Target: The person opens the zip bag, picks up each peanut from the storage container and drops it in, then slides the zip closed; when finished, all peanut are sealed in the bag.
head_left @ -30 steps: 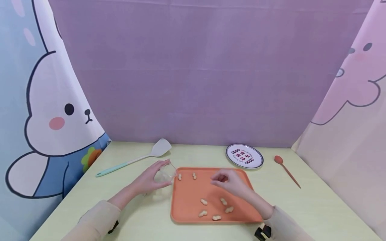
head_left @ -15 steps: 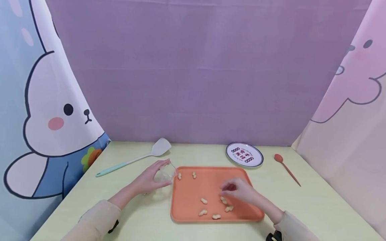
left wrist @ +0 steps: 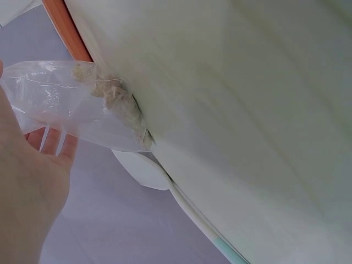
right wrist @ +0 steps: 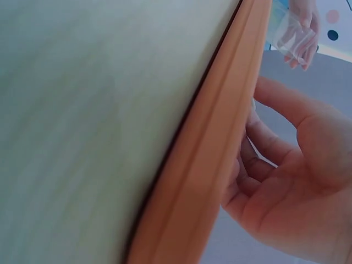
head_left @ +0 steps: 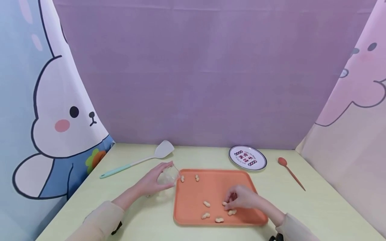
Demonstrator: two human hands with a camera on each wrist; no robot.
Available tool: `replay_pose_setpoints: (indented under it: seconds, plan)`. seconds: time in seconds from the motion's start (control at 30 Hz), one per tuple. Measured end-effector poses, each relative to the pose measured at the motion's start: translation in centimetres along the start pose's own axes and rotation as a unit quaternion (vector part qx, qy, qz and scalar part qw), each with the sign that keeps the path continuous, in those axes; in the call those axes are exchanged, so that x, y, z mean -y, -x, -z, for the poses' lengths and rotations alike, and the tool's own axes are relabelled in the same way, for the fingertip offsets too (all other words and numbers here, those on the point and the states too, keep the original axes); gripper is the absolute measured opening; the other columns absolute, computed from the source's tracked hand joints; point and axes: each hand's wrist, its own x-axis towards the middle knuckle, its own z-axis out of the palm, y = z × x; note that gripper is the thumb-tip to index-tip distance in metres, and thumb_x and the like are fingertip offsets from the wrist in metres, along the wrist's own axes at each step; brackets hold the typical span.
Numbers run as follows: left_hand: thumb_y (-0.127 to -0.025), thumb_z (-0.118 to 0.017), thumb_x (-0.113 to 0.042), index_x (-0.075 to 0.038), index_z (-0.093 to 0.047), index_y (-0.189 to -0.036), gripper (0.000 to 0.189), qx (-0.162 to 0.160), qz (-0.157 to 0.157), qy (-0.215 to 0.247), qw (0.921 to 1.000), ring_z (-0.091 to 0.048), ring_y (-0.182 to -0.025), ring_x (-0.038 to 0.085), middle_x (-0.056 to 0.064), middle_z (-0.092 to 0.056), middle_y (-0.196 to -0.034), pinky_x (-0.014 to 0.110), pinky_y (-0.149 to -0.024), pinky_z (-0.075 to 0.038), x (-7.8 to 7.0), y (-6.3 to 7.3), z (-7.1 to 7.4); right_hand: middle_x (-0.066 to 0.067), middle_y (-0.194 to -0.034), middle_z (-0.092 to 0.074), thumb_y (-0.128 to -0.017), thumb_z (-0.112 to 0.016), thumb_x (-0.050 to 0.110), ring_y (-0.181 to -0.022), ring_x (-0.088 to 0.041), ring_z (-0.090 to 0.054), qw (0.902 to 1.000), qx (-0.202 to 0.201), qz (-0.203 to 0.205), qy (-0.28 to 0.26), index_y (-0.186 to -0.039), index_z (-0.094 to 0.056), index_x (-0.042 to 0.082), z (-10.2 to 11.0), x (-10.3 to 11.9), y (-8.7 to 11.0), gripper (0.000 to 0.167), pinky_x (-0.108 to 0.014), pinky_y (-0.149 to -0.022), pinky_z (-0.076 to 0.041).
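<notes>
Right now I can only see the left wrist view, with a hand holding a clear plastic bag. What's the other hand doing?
Observer: In the head view, the right hand has its fingertips down at a peanut on the orange tray. I can't tell if it's gripped.
Operator: Ooh, are there any more on there?
Observer: Yes, six other peanuts lie on the tray, apart from the one at the fingertips.
Operator: And is anything behind the tray?
Observer: A white plate with a dark rim and red characters lies beyond the tray's far edge, towards the right.
</notes>
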Motion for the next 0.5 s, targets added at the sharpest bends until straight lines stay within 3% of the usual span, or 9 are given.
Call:
replay_pose_setpoints:
  seconds: [0.27, 0.5]
  plan:
    - [-0.079, -0.073, -0.04, -0.003, -0.042, -0.139, 0.076, -0.002, 0.004, 0.005, 1.0, -0.049, -0.124, 0.025, 0.005, -0.053, -0.133, 0.047, -0.102, -0.042, -0.2, -0.12, 0.13, 0.002, -0.074, -0.066, -0.078, -0.075, 0.019, -0.062, 0.002, -0.048, 0.9994, -0.021, 0.014, 0.025, -0.087, -0.071, 0.005, 0.04, -0.17, -0.45, 0.017, -0.016, -0.055, -0.043]
    - [-0.081, -0.071, -0.042, -0.005, -0.041, -0.14, 0.076, 0.007, 0.008, 0.004, 0.9999, -0.049, -0.125, 0.026, 0.005, -0.052, -0.134, 0.048, -0.102, -0.042, -0.2, -0.01, 0.12, 0.004, -0.072, -0.064, -0.077, -0.076, 0.018, -0.062, 0.001, -0.049, 0.9988, -0.035, 0.009, 0.031, -0.081, -0.068, 0.006, 0.01, -0.23, -0.68, 0.015, -0.016, -0.056, -0.044]
